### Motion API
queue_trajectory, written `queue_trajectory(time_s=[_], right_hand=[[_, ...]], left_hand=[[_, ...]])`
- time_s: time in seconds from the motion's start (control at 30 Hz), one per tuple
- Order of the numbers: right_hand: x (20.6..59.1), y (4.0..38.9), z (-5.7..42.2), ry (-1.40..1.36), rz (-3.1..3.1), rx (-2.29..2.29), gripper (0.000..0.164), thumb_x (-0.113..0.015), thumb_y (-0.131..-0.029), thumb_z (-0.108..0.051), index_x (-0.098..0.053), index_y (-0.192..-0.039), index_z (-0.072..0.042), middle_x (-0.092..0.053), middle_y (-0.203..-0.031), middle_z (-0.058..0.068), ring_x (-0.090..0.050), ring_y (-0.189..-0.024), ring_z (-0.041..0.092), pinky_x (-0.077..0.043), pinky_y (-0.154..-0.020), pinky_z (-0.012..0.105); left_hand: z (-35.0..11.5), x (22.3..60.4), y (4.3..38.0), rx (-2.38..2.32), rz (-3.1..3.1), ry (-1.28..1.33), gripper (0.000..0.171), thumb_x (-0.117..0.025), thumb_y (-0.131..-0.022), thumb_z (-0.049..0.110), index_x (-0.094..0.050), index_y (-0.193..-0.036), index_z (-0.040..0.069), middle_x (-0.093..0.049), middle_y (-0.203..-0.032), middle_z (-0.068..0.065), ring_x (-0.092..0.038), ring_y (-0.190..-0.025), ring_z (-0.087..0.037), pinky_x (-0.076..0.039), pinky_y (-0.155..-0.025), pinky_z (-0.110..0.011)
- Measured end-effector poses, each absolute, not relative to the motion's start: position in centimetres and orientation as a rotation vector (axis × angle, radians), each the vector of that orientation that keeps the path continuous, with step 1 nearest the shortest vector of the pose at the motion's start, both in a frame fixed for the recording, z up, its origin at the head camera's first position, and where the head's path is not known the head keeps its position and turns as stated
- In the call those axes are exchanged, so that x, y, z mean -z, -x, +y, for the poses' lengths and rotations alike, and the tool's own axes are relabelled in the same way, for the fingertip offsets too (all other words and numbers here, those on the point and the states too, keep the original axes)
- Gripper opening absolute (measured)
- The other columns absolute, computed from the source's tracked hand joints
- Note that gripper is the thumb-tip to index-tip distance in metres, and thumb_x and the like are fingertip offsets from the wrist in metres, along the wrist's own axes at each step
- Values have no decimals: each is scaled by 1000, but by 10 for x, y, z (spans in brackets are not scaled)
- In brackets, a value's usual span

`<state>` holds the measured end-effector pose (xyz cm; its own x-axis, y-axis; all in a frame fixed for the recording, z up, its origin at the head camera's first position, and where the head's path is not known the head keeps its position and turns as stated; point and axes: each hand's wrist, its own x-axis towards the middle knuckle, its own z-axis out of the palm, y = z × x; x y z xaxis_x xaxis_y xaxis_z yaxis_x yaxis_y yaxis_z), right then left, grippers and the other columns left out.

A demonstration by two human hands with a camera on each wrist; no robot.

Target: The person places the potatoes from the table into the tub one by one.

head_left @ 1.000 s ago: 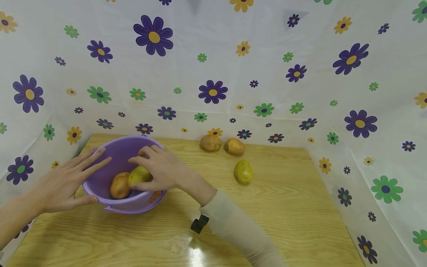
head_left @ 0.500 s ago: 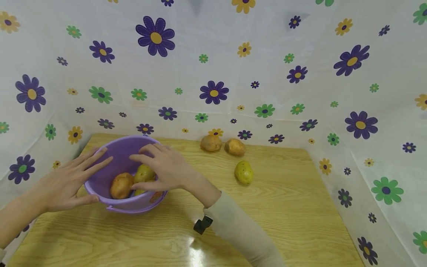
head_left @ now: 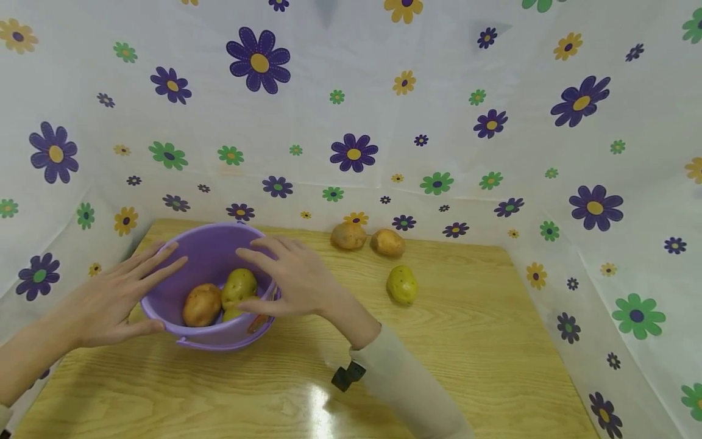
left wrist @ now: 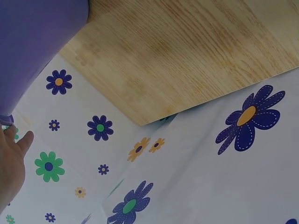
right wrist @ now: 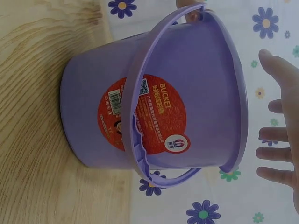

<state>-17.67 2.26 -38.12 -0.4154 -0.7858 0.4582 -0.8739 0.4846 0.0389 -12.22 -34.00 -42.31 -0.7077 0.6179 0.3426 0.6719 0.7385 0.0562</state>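
Observation:
A purple bucket (head_left: 233,337) stands at the table's left, its handle hanging down. Inside lie a brown potato (head_left: 202,305) and yellow-green, speckled fruit (head_left: 239,284), partly hidden by the right thumb. My left hand (head_left: 112,299) rests at the bucket's left rim, fingers straight and spread. Over the right rim hovers my right hand (head_left: 298,274), fingers loosely spread and nothing between them. In the right wrist view the right hand (right wrist: 292,98) is apart from the bucket (right wrist: 205,84), whose red label (right wrist: 163,112) faces the camera. The left wrist view catches the bucket's side (left wrist: 37,42).
Two brown potatoes (head_left: 348,235) (head_left: 388,242) lie side by side at the table's back edge. Nearer stands another yellow-green, speckled fruit (head_left: 403,285). A flowered white sheet (head_left: 384,110) walls the wooden table (head_left: 466,341) at the back and both sides.
My right hand has let go of a yellow-green fruit inside the bucket and drawn back right to the rim. The left hand stays at the left rim.

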Motion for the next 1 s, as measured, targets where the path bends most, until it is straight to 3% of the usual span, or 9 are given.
queue_trajectory(time_s=[0.03, 0.1, 0.2, 0.27, 0.33, 0.4, 0.67, 1.0], right_hand=[[382, 176, 24, -1370, -2313, -283, 89, -76, -82, -72, -56, -152, -22, -63, -147, 7, -65, -131, 24, -55, -107, 37], [382, 175, 28, -1346, -2303, -263, 90, -75, -81, -73, -56, -152, -22, -63, -147, 6, -66, -130, 23, -57, -104, 36], [383, 174, 33, -1325, -2271, -254, 91, -75, -80, -74, -57, -151, -21, -64, -146, 7, -68, -127, 22, -58, -102, 35], [383, 173, 37, -1322, -2247, -267, 91, -77, -79, -74, -58, -150, -19, -64, -146, 7, -68, -125, 22, -58, -101, 34], [384, 172, 41, -1323, -2228, -296, 92, -79, -78, -73, -59, -149, -18, -65, -145, 9, -68, -124, 22, -57, -102, 35], [385, 172, 46, -1319, -2211, -329, 94, -81, -76, -72, -60, -148, -16, -65, -144, 9, -68, -125, 23, -57, -103, 37], [388, 172, 65, -1243, -2218, -372, 97, -83, -73, -72, -57, -150, -18, -65, -143, 9, -68, -126, 27, -58, -103, 41], [392, 175, 94, -1186, -2279, -367, 95, -81, -76, -67, -54, -152, -16, -63, -146, 11, -65, -130, 31, -59, -103, 47]], left_hand=[[-340, 423, 122, 256, -2641, 1002, 100, -55, -91, 81, -36, -166, 19, -24, -177, -12, -3, -168, -15, 2, -129, -25], [-339, 423, 121, 262, -2650, 989, 101, -56, -90, 82, -36, -166, 19, -24, -177, -12, -5, -168, -16, -9, -135, -47], [-338, 423, 120, 270, -2661, 976, 101, -57, -89, 82, -36, -166, 20, -24, -177, -12, -8, -168, -20, -16, -132, -55], [-338, 423, 121, 271, -2656, 985, 101, -57, -89, 82, -36, -166, 19, -24, -177, -12, -10, -168, -22, -6, -134, -45], [-338, 423, 121, 269, -2648, 995, 101, -56, -90, 82, -36, -166, 18, -23, -177, -13, -10, -168, -22, 3, -127, -22], [-339, 423, 121, 267, -2640, 1006, 101, -56, -90, 81, -36, -166, 18, -23, -177, -13, -8, -168, -21, 5, -123, -16], [-338, 422, 123, 248, -2631, 1007, 103, -56, -89, 83, -37, -165, 17, -24, -177, -14, -1, -167, -13, 6, -121, -12], [-339, 422, 123, 247, -2632, 1006, 103, -56, -89, 83, -37, -165, 18, -24, -177, -13, 0, -167, -11, 6, -122, -12]])
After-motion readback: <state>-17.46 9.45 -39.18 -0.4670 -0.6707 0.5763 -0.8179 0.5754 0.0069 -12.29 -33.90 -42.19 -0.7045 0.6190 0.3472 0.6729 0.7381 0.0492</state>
